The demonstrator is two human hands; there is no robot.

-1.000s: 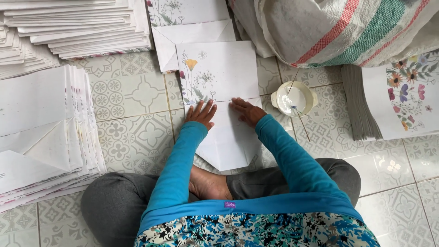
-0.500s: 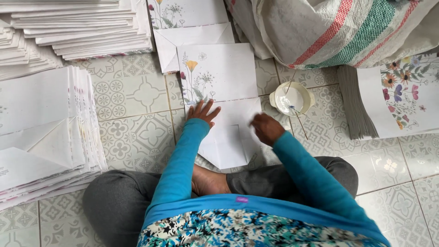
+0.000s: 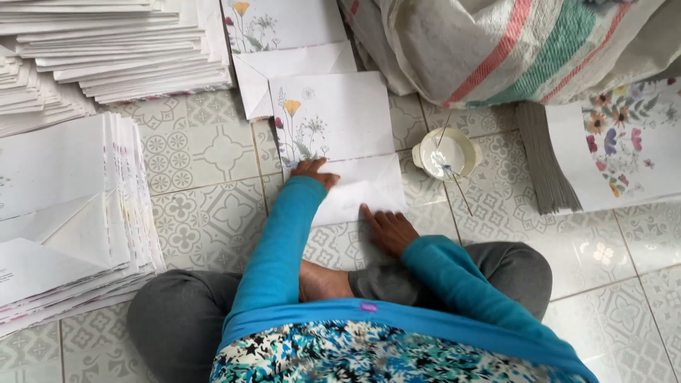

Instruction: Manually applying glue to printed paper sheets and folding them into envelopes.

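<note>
A white paper sheet printed with flowers (image 3: 333,120) lies on the tiled floor in front of me, its near part folded up into a white flap (image 3: 365,188). My left hand (image 3: 313,171) rests flat on the fold line at the flap's left end. My right hand (image 3: 386,228) presses the flap's near edge, fingers spread, palm on the floor tiles. Both arms wear blue sleeves. Neither hand holds anything.
A small white bowl of glue with a thin stick (image 3: 445,153) stands right of the sheet. Stacks of folded white envelopes (image 3: 67,206) fill the left and top left. A pile of flowered sheets (image 3: 603,152) lies right, below a striped woven sack (image 3: 525,42).
The pointed lower flap of the sheet has been folded up, so the paper is shorter. My right hand came down from the fold line to the new near edge.
</note>
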